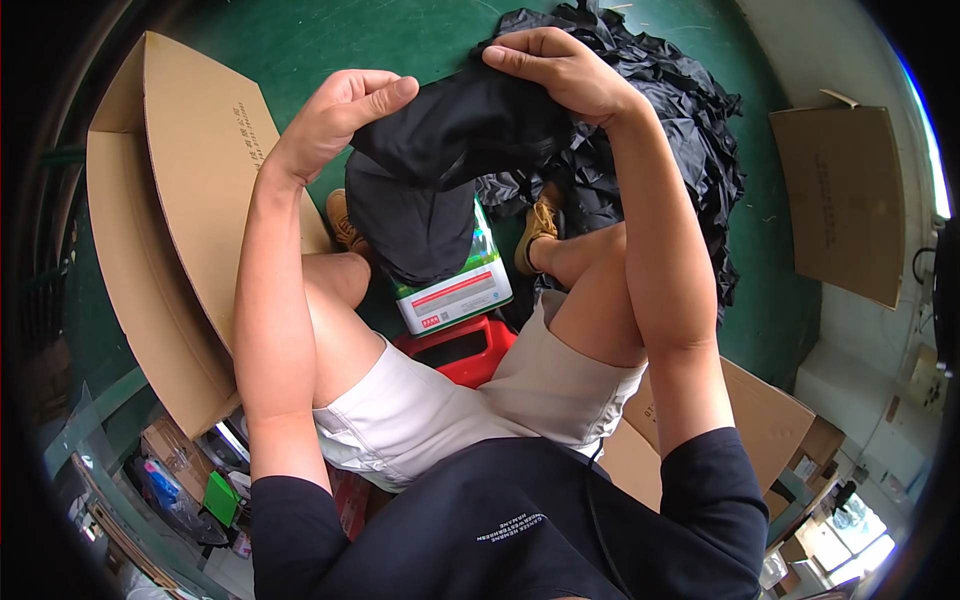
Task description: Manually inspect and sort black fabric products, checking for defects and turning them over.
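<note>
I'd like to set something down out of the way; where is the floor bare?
Bare green floor shows beyond the left hand, between the large open carton and the black cloth pile. A narrower strip runs between that pile and the right-hand carton. Between the legs is crowded: a tin topped with black pieces, and a red plastic item.

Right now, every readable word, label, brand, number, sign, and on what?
White tin: label print, mostly too small to read.
Black shirt: white lettering, not copied here.
Left box: dark print, too small.
Right cardboard: faint print, too blurred.
Lower-right box: print partly hidden.
</note>
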